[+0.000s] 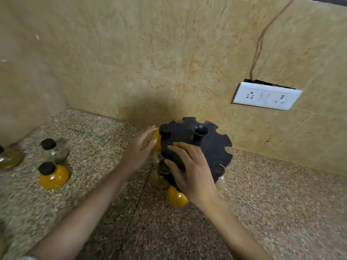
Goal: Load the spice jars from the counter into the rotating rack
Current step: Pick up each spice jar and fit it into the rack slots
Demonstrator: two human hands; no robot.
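The rotating rack (197, 147) is steadied under the spread right hand (189, 169), while the upright orange spice jar (53, 175) is found on the surface (272, 203) at nine o'clock, nearest the straight-fingered, empty left hand (140, 149).

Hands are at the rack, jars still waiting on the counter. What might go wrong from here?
1. The left hand is at the upper yellow jar on the edge of the rack. Blur hides whether it is seated, so turning the rack may drop it.
2. The lower yellow jar juts out under the wrist of the right hand and may get knocked.
3. The right hand only rests flat on the rack, so a push could tip it.
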